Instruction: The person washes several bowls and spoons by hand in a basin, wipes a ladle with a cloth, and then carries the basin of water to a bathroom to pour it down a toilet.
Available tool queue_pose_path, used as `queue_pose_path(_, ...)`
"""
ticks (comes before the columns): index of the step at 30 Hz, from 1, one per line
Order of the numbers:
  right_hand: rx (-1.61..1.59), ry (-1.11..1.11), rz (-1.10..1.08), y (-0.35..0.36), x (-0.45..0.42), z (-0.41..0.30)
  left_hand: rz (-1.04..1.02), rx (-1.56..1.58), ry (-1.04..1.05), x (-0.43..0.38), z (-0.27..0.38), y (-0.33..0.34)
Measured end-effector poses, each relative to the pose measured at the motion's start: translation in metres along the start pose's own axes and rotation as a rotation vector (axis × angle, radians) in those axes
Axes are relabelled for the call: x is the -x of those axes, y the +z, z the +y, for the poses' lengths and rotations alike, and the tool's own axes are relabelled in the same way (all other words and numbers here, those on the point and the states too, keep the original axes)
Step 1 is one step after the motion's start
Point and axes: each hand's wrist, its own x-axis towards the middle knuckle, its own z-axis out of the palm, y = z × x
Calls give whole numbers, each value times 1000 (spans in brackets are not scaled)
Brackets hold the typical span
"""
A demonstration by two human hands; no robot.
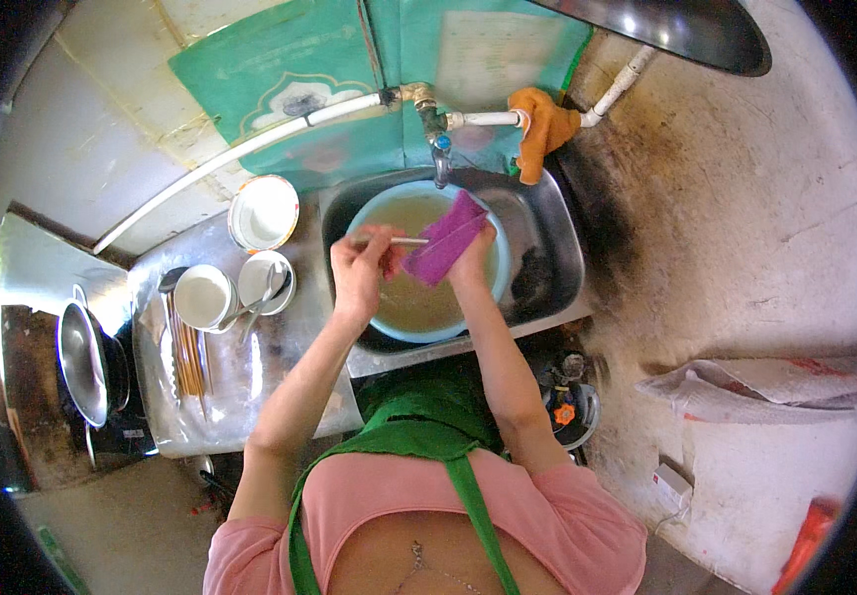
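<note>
Both of my hands are above a light-blue plastic basin [504,260] filled with cloudy brownish water [417,305]. The basin stands in a stainless-steel sink [573,245]. Between the fingers of my left hand [360,274] is a thin pale utensil [407,240], its right end meeting a purple cloth [447,238]. My right hand [474,256] grips that cloth, which hides most of its fingers. Whether the utensil is a spoon or a chopstick is not clear, since its far end is covered.
Left on the steel counter [279,401] are white bowls [201,297] with spoons, several wooden chopsticks [189,357] and another bowl [265,213]. A faucet [441,160] overhangs the basin's back rim. An orange cloth [543,134] hangs on the pipe; a wok [82,364] stands far left.
</note>
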Motion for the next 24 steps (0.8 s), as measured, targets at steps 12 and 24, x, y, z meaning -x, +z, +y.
queue_pose_path(12, 471, -434, 7, -18, 14, 57, -113, -781, 357, 3, -54, -1)
queue_pose_path(24, 122, 50, -33, 12, -3, 4, -289, -1118, 477, 15, -36, -7)
